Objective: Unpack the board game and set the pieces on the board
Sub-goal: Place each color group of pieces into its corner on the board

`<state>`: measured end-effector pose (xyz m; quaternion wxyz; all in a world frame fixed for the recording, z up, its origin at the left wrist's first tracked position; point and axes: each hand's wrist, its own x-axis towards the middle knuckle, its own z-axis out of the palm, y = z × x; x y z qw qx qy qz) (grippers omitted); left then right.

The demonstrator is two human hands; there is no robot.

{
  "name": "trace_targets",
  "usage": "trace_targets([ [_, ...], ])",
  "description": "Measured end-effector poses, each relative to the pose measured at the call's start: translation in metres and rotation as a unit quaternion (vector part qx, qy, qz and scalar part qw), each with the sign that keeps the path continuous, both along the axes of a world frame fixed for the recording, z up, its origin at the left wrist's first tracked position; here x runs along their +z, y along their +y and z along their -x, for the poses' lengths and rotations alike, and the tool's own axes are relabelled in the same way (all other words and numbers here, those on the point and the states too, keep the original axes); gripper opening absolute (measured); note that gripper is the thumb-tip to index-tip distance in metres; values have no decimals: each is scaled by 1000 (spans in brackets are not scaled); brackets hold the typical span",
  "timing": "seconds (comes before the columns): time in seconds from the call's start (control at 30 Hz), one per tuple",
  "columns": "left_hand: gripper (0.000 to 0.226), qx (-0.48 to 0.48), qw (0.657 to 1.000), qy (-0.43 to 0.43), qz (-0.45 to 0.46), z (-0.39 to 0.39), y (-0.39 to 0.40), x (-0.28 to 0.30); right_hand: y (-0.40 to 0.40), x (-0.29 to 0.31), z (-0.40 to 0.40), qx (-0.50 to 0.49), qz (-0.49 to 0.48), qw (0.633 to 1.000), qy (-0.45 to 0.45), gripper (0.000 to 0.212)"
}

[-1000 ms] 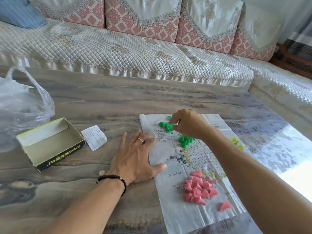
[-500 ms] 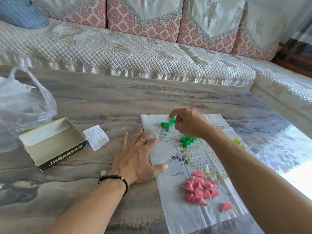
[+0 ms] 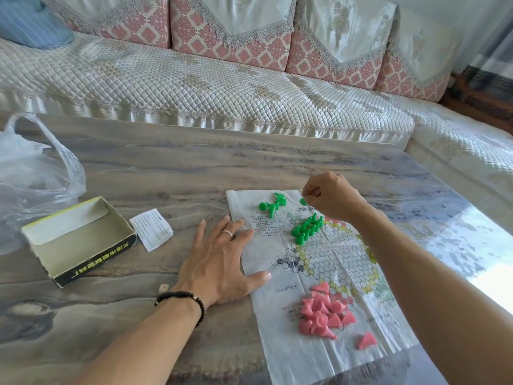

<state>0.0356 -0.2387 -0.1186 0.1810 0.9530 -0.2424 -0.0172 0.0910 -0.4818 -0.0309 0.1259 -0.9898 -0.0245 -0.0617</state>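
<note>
The right hand [image 3: 331, 196] pinches a green piece [image 3: 303, 201] just above the paper board [image 3: 280, 329]. Nearer than that pinch, green pegs [image 3: 306, 228] stand clustered. The left hand [image 3: 219, 262] lies spread flat, pressing the board's edge.

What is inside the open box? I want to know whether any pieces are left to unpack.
The open box shows only its bare pale floor and walls; no pieces visible. The strip along its near wall is hidden.

right hand [image 3: 331, 197] pinching green piece [image 3: 303, 201], left hand [image 3: 219, 262] flat on board [image 3: 277, 301]

Glossy plastic green pieces [image 3: 306, 229] on creased, thin paper board [image 3: 327, 262].
</note>
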Motion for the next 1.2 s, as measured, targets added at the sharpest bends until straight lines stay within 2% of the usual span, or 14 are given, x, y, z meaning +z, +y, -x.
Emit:
trace_targets([
  [0.17, 94, 0, 1000, -1, -4, 0, 0, 0, -3, -3, -4, 3, 29, 999, 37, 26],
  [0.4, 94, -1, 1000, 1, -5, 0, 1, 0, -9, -7, -7, 18, 51, 995, 79, 14],
  [0.87, 93, -5, 1000, -1, -8, -1, 0, 0, -9, -16, -5, 2, 3, 996, 85, 10],
  [1.2, 93, -5, 1000, -3, -11, 0, 0, 2, 20, -16, -14, 47, -5, 999, 3, 18],
])
